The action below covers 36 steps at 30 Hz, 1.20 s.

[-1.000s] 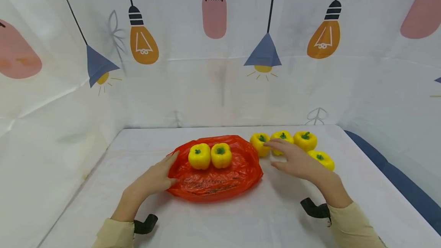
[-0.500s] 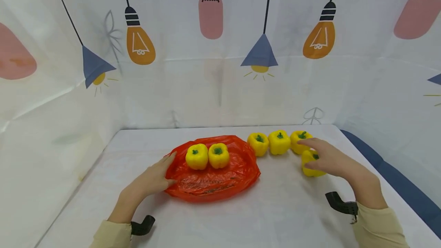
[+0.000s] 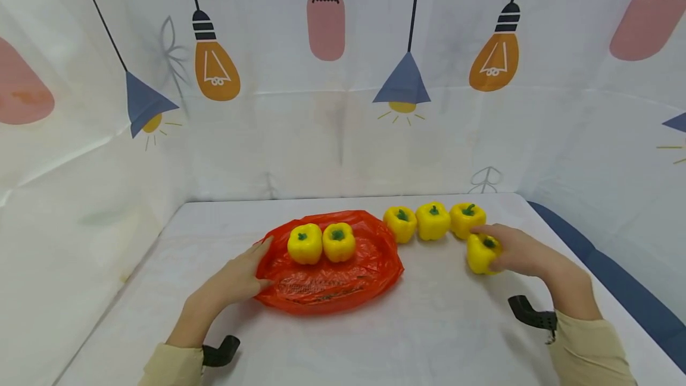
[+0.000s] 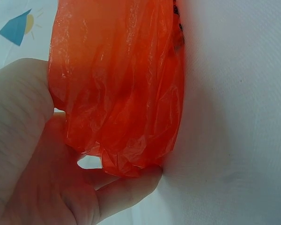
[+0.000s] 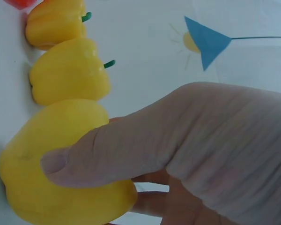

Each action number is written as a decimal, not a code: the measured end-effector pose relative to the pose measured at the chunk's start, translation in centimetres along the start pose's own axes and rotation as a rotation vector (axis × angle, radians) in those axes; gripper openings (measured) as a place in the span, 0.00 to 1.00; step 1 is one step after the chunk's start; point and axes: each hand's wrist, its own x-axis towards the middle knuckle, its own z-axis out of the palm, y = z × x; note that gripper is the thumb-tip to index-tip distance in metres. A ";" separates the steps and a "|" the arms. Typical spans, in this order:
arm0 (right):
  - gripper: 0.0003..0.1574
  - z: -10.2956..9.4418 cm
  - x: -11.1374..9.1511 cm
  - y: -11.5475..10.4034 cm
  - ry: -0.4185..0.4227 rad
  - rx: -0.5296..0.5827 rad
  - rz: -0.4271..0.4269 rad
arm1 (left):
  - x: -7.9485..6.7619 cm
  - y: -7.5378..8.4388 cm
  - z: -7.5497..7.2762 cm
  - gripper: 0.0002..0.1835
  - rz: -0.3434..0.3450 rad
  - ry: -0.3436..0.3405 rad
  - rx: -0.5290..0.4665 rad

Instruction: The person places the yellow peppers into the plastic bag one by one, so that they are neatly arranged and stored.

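Note:
A red plastic bag (image 3: 327,290) lies puffed out in a wide oval on the white table; its inside is hidden. Two yellow bell peppers (image 3: 305,246) sit side by side on top of it, stems up. My left hand (image 3: 236,277) holds the bag's left end, with thumb and fingers around the edge in the left wrist view. At the right, my right hand (image 3: 522,253) grips another yellow bell pepper (image 5: 42,140) from its right side, the thumb pressed across it. This pepper appears to be at table level.
Behind the gripped pepper, three more yellow bell peppers (image 3: 433,222) stand in a row, the leftmost beside the bag's right edge. White cloth (image 3: 337,148) printed with lamps encloses the table (image 3: 375,344) at the back and sides.
My right hand has moved right, from above the back row to the front right pepper, and has closed around it, shifting it slightly left. My left hand stays at the bag.

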 end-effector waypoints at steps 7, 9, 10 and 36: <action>0.49 0.3 0.1 -0.1 0.023 -0.002 -0.022 | 0.1 -0.1 0.1 0.47 0.001 0.002 -0.002; 0.49 0.4 0.2 -0.3 0.024 0.009 -0.034 | 0.1 -0.1 0.1 0.47 0.003 0.003 -0.003; 0.49 0.5 0.2 -0.5 0.027 0.018 -0.039 | 0.1 -0.1 0.1 0.47 0.003 0.002 -0.004; 0.44 2.9 3.8 -10.7 0.198 0.205 -0.273 | 0.4 -0.2 0.2 0.47 -0.008 0.004 -0.010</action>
